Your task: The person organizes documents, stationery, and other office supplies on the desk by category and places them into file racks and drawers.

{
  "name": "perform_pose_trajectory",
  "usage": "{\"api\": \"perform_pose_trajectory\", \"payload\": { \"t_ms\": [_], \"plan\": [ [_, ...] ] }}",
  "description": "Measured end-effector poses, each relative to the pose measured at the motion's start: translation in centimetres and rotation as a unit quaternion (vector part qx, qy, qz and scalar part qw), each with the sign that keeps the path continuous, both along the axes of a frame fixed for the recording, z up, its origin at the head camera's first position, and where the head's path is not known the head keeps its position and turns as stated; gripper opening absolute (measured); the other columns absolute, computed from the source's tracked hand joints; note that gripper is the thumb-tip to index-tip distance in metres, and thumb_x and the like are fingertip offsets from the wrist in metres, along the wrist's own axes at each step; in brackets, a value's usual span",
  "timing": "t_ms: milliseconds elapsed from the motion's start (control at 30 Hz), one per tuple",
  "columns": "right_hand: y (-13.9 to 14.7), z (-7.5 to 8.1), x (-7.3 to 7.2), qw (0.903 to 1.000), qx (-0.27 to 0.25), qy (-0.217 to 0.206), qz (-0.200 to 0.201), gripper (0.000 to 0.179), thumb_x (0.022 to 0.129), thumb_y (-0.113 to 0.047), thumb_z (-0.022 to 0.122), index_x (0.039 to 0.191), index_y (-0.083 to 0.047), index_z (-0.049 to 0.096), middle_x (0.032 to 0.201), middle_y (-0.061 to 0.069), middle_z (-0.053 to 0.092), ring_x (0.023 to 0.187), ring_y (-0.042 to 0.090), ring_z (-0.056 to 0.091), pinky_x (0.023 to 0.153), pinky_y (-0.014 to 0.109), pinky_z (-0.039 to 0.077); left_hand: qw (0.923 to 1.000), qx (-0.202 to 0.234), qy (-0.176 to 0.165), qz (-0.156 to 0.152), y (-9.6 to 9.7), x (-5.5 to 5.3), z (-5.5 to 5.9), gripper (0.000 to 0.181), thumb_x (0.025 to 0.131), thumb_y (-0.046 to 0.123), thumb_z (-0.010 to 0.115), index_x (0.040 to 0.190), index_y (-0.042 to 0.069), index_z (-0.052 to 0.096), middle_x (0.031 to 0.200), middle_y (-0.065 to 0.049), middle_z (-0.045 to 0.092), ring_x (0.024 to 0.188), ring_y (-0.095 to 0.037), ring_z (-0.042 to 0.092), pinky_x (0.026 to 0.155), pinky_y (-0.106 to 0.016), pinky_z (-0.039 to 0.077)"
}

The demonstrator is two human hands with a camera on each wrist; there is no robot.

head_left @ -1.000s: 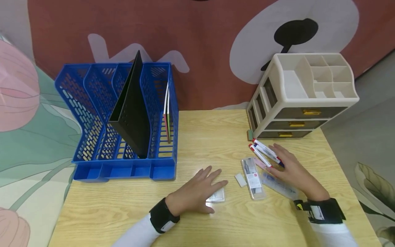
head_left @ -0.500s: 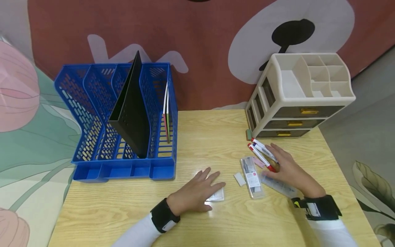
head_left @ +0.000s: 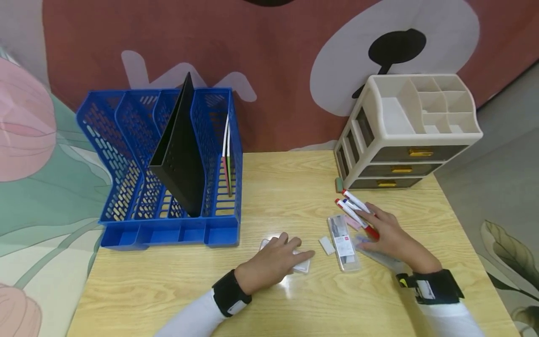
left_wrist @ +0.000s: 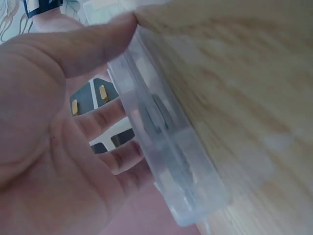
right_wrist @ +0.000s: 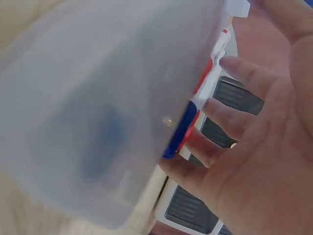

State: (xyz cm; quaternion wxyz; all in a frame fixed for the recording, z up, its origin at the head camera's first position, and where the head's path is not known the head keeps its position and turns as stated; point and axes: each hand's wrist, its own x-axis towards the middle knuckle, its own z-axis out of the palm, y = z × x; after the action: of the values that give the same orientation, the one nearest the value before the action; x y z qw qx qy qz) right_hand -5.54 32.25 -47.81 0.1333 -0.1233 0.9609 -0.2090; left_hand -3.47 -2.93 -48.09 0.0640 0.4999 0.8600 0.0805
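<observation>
My left hand (head_left: 267, 264) grips a small clear plastic case (head_left: 302, 267) on the wooden table, which sticks out on both sides of the fingers. In the left wrist view this case (left_wrist: 168, 147) holds grey items, with the thumb at one edge and the fingers behind it. My right hand (head_left: 389, 238) lies over several white whiteboard markers (head_left: 355, 200) with red and blue ends. Its fingertips touch a blue-ended marker (right_wrist: 182, 128) in the right wrist view, fingers nearly straight. A translucent plastic case (head_left: 385, 260) lies beneath the right wrist.
Between the hands lie a white eraser (head_left: 326, 245), a labelled clear pencil box (head_left: 344, 245) and a pink strip (head_left: 352, 222). At the back right stands a cream drawer organizer (head_left: 370, 140), a green block (head_left: 339, 185) by its corner. A blue file rack (head_left: 168, 231) with a black folder (head_left: 185, 159) stands left.
My left hand's spread fingers have drawn in around the small case, which now shows on its far side too. The right hand has shifted slightly left, and the markers have moved under its fingers.
</observation>
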Motion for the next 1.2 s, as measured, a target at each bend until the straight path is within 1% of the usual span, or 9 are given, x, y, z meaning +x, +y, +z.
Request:
{"api": "perform_pose_trajectory", "payload": {
  "t_ms": [167, 333, 433, 533, 667, 833, 967, 1067, 1200],
  "plan": [
    [-0.3, -0.5, 0.5, 0.9995, -0.022, 0.022, 0.006, 0.085, 0.073, -0.043, 0.080, 0.143, -0.008, 0.046, 0.155, 0.030, 0.022, 0.130, 0.058, 0.022, 0.093, 0.078, 0.034, 0.9998, 0.001, 0.019, -0.005, 0.5, 0.0, -0.1, 0.053, 0.096, 0.017, 0.058, 0.145, 0.029, 0.045, 0.148, -0.008, 0.046, 0.113, -0.030, 0.049, 0.086, -0.041, 0.053],
    [-0.5, -0.9, 0.6, 0.9988, -0.044, 0.021, 0.010, 0.080, 0.078, -0.038, 0.078, 0.144, -0.008, 0.046, 0.157, 0.028, 0.020, 0.137, 0.053, 0.021, 0.102, 0.075, 0.029, 0.9998, 0.017, -0.002, -0.007, 0.8, -0.1, -0.3, 0.058, 0.096, 0.008, 0.056, 0.149, 0.029, 0.040, 0.156, -0.009, 0.037, 0.123, -0.035, 0.046, 0.097, -0.050, 0.049],
    [-0.6, -1.2, 0.6, 0.9985, -0.053, 0.013, 0.011, 0.079, 0.081, -0.037, 0.076, 0.146, -0.009, 0.043, 0.159, 0.026, 0.018, 0.141, 0.051, 0.017, 0.104, 0.073, 0.028, 0.9996, 0.025, -0.011, -0.012, 1.2, -0.3, -0.5, 0.072, 0.095, 0.000, 0.054, 0.153, 0.034, 0.028, 0.160, -0.007, 0.028, 0.129, -0.038, 0.042, 0.096, -0.057, 0.049],
    [-0.8, -1.5, 0.6, 0.9979, -0.060, 0.017, 0.018, 0.078, 0.083, -0.036, 0.074, 0.148, -0.008, 0.040, 0.159, 0.025, 0.017, 0.142, 0.050, 0.012, 0.103, 0.074, 0.026, 0.9996, 0.013, -0.011, -0.024, 1.7, -0.4, -0.6, 0.086, 0.094, -0.005, 0.053, 0.155, 0.040, 0.014, 0.164, -0.002, 0.016, 0.135, -0.042, 0.036, 0.093, -0.065, 0.047],
    [-1.1, -1.9, 0.6, 0.9970, -0.066, 0.030, 0.026, 0.076, 0.087, -0.037, 0.070, 0.149, -0.008, 0.038, 0.161, 0.023, 0.016, 0.143, 0.050, 0.009, 0.103, 0.076, 0.024, 0.9989, -0.020, -0.010, -0.042, 2.4, -0.4, -0.5, 0.086, 0.096, -0.005, 0.050, 0.155, 0.043, 0.010, 0.166, 0.004, 0.006, 0.140, -0.045, 0.027, 0.092, -0.072, 0.042],
    [-1.5, -1.9, 0.5, 0.9960, -0.075, 0.034, 0.036, 0.073, 0.091, -0.036, 0.065, 0.152, -0.013, 0.034, 0.162, 0.019, 0.016, 0.144, 0.049, 0.007, 0.101, 0.079, 0.022, 0.9967, -0.071, -0.005, -0.039, 2.7, -0.1, -0.3, 0.075, 0.100, 0.002, 0.044, 0.155, 0.043, 0.013, 0.165, 0.005, 0.008, 0.142, -0.041, 0.025, 0.100, -0.071, 0.036],
    [-1.9, -1.8, 0.4, 0.9955, -0.076, 0.031, 0.047, 0.068, 0.094, -0.034, 0.062, 0.153, -0.018, 0.033, 0.163, 0.015, 0.018, 0.145, 0.046, 0.008, 0.102, 0.078, 0.022, 0.9945, -0.100, 0.013, -0.031, 2.8, -0.2, -0.4, 0.071, 0.101, 0.008, 0.046, 0.154, 0.043, 0.016, 0.165, 0.005, 0.011, 0.143, -0.038, 0.026, 0.104, -0.068, 0.035],
    [-2.3, -1.7, 0.2, 0.9949, -0.080, 0.028, 0.055, 0.066, 0.095, -0.033, 0.061, 0.153, -0.021, 0.033, 0.162, 0.014, 0.020, 0.145, 0.045, 0.009, 0.105, 0.076, 0.021, 0.9940, -0.104, 0.024, -0.026, 2.6, -0.6, -0.3, 0.069, 0.099, 0.011, 0.051, 0.154, 0.041, 0.021, 0.164, 0.006, 0.015, 0.141, -0.040, 0.028, 0.104, -0.068, 0.034],
    [-3.0, -1.6, -0.2, 0.9941, -0.079, 0.029, 0.068, 0.063, 0.097, -0.032, 0.058, 0.153, -0.023, 0.033, 0.162, 0.013, 0.022, 0.145, 0.046, 0.011, 0.106, 0.075, 0.023, 0.9955, -0.091, 0.018, -0.016, 2.1, -1.3, -0.2, 0.067, 0.097, 0.010, 0.054, 0.152, 0.039, 0.028, 0.163, 0.006, 0.021, 0.140, -0.041, 0.029, 0.105, -0.071, 0.031]
  ]
}}
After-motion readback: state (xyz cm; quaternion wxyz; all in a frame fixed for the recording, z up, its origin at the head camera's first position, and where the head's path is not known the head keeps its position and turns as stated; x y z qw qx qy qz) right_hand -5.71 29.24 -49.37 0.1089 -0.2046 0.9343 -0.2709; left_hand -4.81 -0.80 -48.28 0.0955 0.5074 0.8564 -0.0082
